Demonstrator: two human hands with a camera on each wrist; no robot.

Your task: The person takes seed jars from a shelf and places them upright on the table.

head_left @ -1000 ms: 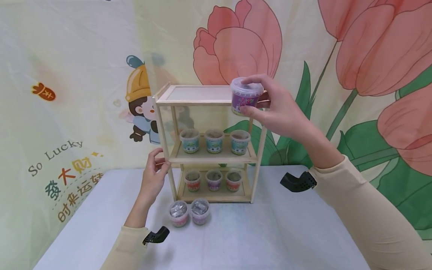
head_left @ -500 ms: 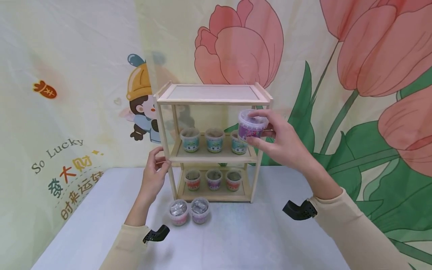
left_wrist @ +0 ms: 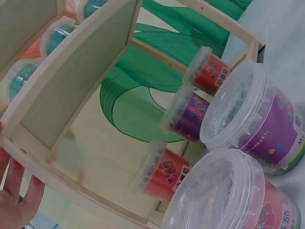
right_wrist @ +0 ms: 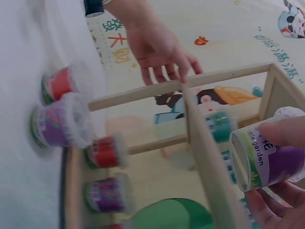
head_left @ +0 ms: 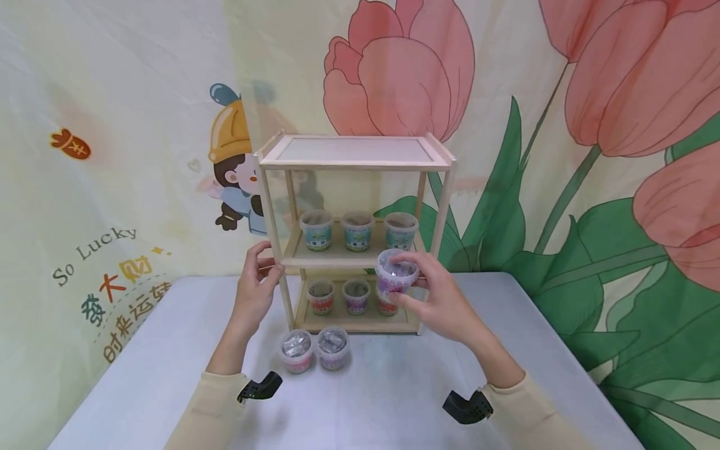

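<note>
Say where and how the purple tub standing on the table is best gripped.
I'd take the purple tub by its round wall just under the rim, from above and the person's right: it stands upright, the red tub is close on its left, and the wooden rack is behind.

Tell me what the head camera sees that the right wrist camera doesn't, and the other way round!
Only in the head view: the big pink flowers and the "So Lucky" writing.

Only in the right wrist view: the bottom of the held purple cup, "garden" readable on its side, and another cartoon figure in the corner.

In both: the right hand holding that cup, the left hand touching the shelf, and a red cup and another purple cup on the table.
</note>
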